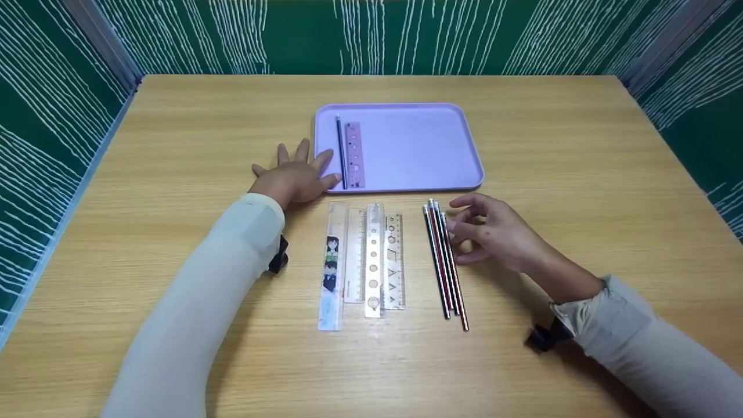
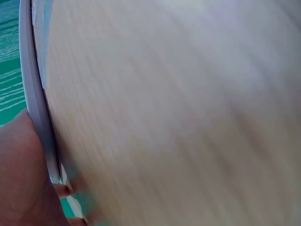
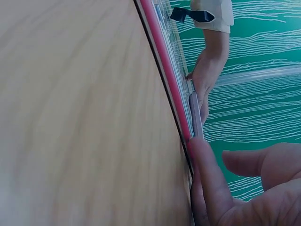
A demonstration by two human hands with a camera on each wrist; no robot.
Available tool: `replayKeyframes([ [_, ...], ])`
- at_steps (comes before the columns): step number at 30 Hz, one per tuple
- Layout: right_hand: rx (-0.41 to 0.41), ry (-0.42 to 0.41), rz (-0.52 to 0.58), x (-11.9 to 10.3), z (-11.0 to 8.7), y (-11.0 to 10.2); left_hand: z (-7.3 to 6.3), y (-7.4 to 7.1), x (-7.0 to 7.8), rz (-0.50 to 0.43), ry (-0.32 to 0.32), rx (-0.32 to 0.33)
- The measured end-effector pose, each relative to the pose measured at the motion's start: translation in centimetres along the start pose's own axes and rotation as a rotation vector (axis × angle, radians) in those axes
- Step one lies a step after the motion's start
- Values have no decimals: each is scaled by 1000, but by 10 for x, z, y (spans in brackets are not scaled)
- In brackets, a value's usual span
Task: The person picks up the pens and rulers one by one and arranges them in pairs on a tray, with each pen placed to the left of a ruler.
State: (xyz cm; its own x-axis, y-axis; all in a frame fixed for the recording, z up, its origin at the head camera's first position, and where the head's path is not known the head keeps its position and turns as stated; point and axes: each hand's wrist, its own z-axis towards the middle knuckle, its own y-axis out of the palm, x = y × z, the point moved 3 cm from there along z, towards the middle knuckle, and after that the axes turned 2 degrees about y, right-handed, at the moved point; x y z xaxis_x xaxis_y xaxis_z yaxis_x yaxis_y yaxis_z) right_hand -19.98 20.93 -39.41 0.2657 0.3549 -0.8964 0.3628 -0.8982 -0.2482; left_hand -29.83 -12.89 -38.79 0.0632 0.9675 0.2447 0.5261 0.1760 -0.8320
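My left hand (image 1: 293, 177) lies with spread, straight fingers at the left edge of a lilac tray (image 1: 418, 148), its thumb and index finger over the rim. On the tray, a dark pencil (image 1: 341, 154) lies beside a pink ruler (image 1: 354, 154). My right hand (image 1: 493, 232) is at the right side of a bunch of striped pencils (image 1: 444, 261) on the table. In the right wrist view one fingertip (image 3: 200, 148) touches a red-and-black pencil (image 3: 164, 61), while another finger stands apart from it. Nothing is gripped by either hand.
Left of the pencils, several clear rulers lie side by side: a long one with cartoon figures (image 1: 331, 273), one with round holes (image 1: 374, 261) and one with cut-out shapes (image 1: 394, 261). Green, white-streaked walls (image 1: 302, 35) border the wooden table (image 1: 551, 145).
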Motion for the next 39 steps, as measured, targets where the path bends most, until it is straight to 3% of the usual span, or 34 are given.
replayKeyframes([
  [16,8,41,-28,3,0,8,-1,0,0,1,7,5],
  [22,24,15,-67,3,0,11,-3,0,2,14,9,22],
  [39,13,1,-73,3,-2,14,-3,-1,0,-3,3,-12],
])
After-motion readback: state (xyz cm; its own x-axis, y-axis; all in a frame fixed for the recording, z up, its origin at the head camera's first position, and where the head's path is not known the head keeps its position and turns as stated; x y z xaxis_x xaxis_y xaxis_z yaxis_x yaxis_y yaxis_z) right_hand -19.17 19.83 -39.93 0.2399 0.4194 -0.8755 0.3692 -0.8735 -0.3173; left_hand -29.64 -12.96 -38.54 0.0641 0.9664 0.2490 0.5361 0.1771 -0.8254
